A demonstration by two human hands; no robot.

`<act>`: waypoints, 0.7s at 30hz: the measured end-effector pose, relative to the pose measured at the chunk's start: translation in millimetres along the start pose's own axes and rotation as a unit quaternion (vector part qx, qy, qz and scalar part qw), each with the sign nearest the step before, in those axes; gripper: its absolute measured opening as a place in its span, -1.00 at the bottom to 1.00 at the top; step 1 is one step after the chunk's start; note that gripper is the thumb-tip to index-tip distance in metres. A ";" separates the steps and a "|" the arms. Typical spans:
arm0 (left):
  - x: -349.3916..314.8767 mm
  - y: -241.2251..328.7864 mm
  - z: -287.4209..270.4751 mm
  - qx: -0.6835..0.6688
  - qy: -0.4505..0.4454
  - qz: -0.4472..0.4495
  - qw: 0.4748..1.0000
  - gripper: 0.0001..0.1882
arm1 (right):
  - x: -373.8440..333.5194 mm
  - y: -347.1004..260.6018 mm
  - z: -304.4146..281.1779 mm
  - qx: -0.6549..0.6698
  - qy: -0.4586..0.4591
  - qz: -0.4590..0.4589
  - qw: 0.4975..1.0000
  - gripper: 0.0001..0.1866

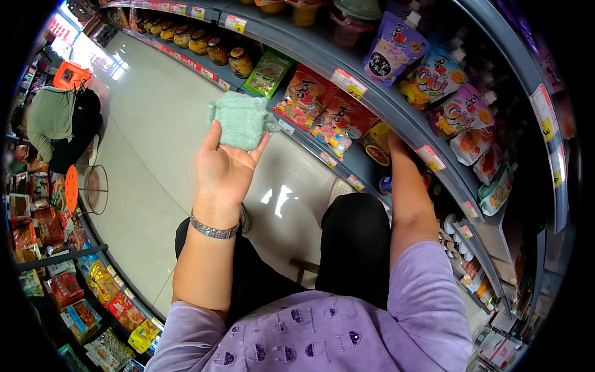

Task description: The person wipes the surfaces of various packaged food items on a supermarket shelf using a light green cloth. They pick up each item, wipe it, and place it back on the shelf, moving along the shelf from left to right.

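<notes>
My left hand [229, 166] is raised palm up over the floor. A folded, fluffy pale green cloth [243, 121] lies on its fingers, with the thumb and little finger at the sides. My right hand [397, 146] reaches in under the upper ledge to the lower shelf, beside a yellow container [377, 144] with a dark label. The ledge's shadow hides the right fingers, so their grip does not show. Left of that container lie red candy bags [344, 121] and a green packet [268, 72].
Glass jars [240, 62] line the far lower shelf [204, 69]. Spouted pouches [434, 80] fill the shelf above. A person in a green top [59, 121] bends at the left, near an orange stool [72, 75] and an orange-topped round stand [72, 188]. Packaged goods [65, 288] line the left.
</notes>
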State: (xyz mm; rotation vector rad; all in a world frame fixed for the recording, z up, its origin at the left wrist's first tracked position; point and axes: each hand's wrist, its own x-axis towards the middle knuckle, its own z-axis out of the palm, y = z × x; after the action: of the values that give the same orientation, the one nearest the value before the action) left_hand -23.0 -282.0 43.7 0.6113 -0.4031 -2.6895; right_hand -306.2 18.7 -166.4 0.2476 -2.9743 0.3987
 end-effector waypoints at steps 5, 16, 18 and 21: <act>0.2 -3.4 -1.9 0.003 0.010 0.002 1.000 -0.60 | -1.5 -47.2 26.5 0.005 -0.020 -0.028 0.999 -0.46; -4.8 7.7 -0.8 -0.003 0.021 0.024 0.999 -0.60 | 20.1 -54.3 61.9 0.089 0.017 -0.037 0.995 -0.57; -4.9 9.3 -2.7 0.002 0.012 0.028 1.000 -0.59 | 23.9 -60.5 63.7 0.102 0.025 -0.048 0.993 -0.59; -7.2 8.8 -3.5 -0.001 0.013 0.024 1.000 -0.58 | 22.9 -57.7 67.0 0.089 0.023 -0.052 0.994 -0.62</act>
State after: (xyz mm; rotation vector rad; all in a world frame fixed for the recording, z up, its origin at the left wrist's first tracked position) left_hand -12.9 -287.7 46.3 0.6278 -0.4028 -2.6330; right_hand -325.4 -57.7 -212.6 0.4047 -2.8663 0.6473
